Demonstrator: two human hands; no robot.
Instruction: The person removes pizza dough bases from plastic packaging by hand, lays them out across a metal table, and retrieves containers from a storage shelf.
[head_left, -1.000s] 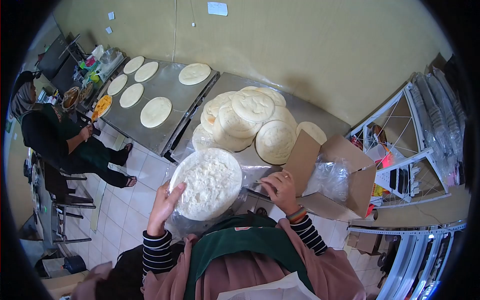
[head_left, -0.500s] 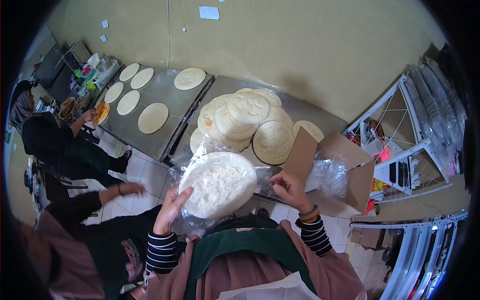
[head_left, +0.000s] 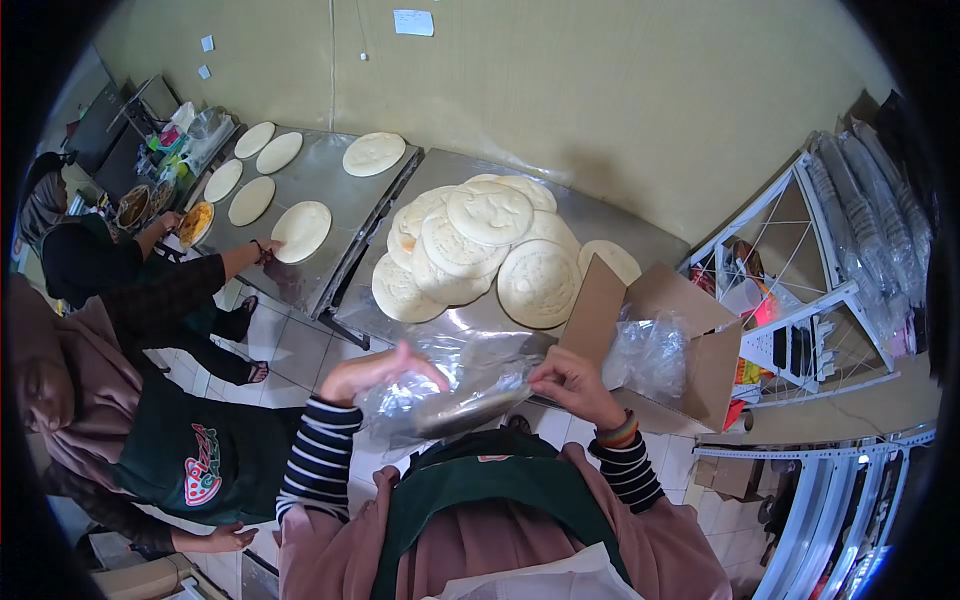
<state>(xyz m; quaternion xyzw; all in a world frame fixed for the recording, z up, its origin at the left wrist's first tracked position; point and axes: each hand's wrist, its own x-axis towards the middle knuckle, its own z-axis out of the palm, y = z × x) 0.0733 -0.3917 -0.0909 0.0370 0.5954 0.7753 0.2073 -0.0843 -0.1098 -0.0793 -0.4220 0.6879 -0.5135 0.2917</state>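
Note:
In front of my body a clear plastic bag (head_left: 425, 390) holds a round, pale pizza base (head_left: 475, 408), now seen nearly edge-on. My left hand (head_left: 375, 375) lies against the bag's left part, its fingers stretched out and slightly blurred. With finger and thumb, my right hand (head_left: 572, 385) pinches the bag's right edge. Just beyond, a heap of pizza bases (head_left: 490, 215) is piled on the metal table (head_left: 640, 222). To the right of my right hand stands an open cardboard box (head_left: 712, 385) with crumpled clear plastic bags (head_left: 650, 350) inside.
A second metal table (head_left: 330, 165) at the left carries several separate bases. One co-worker's hand (head_left: 265, 250) touches a base there; another co-worker (head_left: 90, 250) holds a base with orange topping (head_left: 196, 224). A white rack (head_left: 800, 250) stands at the right.
The bagged base has turned from face-up to nearly edge-on. My left hand has left its rim and moved over the bag; my right hand now pinches it. A co-worker has reached to the left table.

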